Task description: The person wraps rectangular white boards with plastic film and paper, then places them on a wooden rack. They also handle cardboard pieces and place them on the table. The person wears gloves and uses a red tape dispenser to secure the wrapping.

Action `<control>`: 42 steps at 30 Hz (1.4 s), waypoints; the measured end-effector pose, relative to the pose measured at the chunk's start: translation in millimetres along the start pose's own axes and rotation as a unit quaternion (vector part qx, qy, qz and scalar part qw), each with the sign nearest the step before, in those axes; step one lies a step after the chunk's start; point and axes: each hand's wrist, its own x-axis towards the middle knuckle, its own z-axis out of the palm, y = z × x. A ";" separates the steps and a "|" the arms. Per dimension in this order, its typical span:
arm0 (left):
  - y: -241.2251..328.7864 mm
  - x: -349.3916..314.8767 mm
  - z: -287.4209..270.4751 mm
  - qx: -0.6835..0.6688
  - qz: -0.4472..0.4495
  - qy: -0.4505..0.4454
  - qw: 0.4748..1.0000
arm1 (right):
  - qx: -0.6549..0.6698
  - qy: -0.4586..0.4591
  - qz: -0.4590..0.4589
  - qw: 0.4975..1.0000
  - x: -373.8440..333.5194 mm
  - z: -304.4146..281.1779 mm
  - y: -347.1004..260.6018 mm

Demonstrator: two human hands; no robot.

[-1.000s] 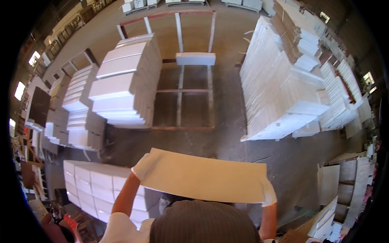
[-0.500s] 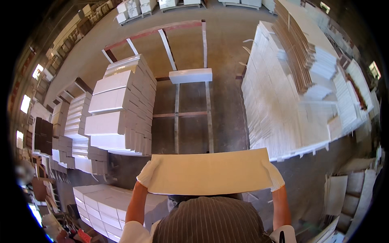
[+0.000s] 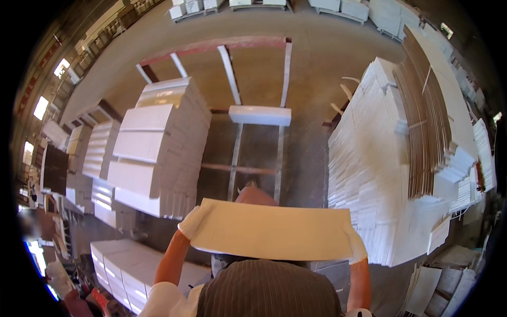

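Note:
A long, flat-topped carton (image 3: 272, 231), pale yellowish on its upper face, is held level across the front of my body. My left hand (image 3: 193, 223), in a white glove, grips its left end. At its right end my right hand (image 3: 357, 245), also gloved in white, is closed on the edge. The fingers under the carton are hidden. Beyond it, a single white carton (image 3: 260, 115) lies crosswise on two narrow rails (image 3: 279, 164). Part of a reddish leg and foot (image 3: 256, 194) shows just past the carton's far edge.
A tall stack of white cartons (image 3: 140, 129) stands left of the rails. To the right are stacked white flat sheets (image 3: 364, 153) and brown cardboard sheets (image 3: 422, 127). A red beam (image 3: 211, 46) crosses the far end. More white boxes (image 3: 124, 269) sit at lower left.
The rails, lone carton and stacks sit lower in view, and the right-hand stack looms larger. A leg and foot have come into sight past the held carton. Both hands keep their grip.

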 end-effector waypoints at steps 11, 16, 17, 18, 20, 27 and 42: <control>153.1 189.5 -40.0 -0.052 -0.132 -0.019 0.990 | -0.035 0.111 0.058 0.991 130.0 135.2 -77.5; 207.1 229.9 -53.6 0.070 -0.101 0.008 0.992 | -0.038 0.117 0.099 0.987 187.8 193.1 -108.7; 214.9 236.7 -55.3 0.056 -0.100 0.026 0.993 | -0.045 0.120 0.098 0.987 200.0 203.1 -115.1; 220.7 242.7 -56.7 0.041 -0.100 0.044 0.993 | -0.036 0.115 0.101 0.988 210.7 204.1 -116.8; 228.6 248.7 -55.0 0.020 -0.098 0.066 0.993 | -0.028 0.096 0.109 0.989 232.9 200.2 -119.8; 248.8 288.4 -40.4 0.037 -0.185 0.172 0.967 | -0.077 0.070 0.135 0.985 310.8 223.5 -177.1; 238.1 468.7 -18.9 0.117 -0.167 0.236 0.950 | -0.052 0.031 0.215 0.975 524.6 202.2 -185.3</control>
